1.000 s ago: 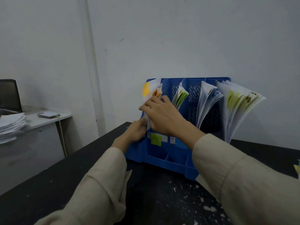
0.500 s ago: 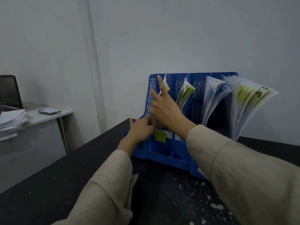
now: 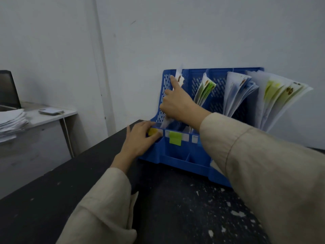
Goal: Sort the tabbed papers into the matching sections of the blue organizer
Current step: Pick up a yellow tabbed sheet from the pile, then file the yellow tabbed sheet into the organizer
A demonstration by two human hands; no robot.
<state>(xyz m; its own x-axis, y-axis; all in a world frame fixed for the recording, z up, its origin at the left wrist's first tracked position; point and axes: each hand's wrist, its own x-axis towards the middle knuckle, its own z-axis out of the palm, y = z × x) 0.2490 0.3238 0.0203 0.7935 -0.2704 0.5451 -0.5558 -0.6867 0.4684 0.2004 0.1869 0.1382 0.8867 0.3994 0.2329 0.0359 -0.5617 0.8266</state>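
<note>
The blue organizer (image 3: 177,160) stands on the black table against the wall, with four upright sections. My right hand (image 3: 177,104) reaches into the leftmost section, its index finger straight and pressing a white sheet (image 3: 180,78) back against the wall; its other fingers are curled. My left hand (image 3: 139,140) rests on the organizer's front left corner, fingers around the yellow label (image 3: 152,132). A green label (image 3: 175,138) marks the second section. Fanned papers fill the second (image 3: 204,90), third (image 3: 237,90) and fourth (image 3: 281,93) sections.
The black table (image 3: 167,217) is flecked with white specks in front of the organizer. At left stands a white side desk (image 3: 52,118) with a paper stack (image 3: 10,121), a dark laptop screen (image 3: 8,90) and a small flat device (image 3: 51,111).
My right hand went from gripping the papers to pushing them back into the leftmost section with a straight index finger. My left hand slid down to the front left corner.
</note>
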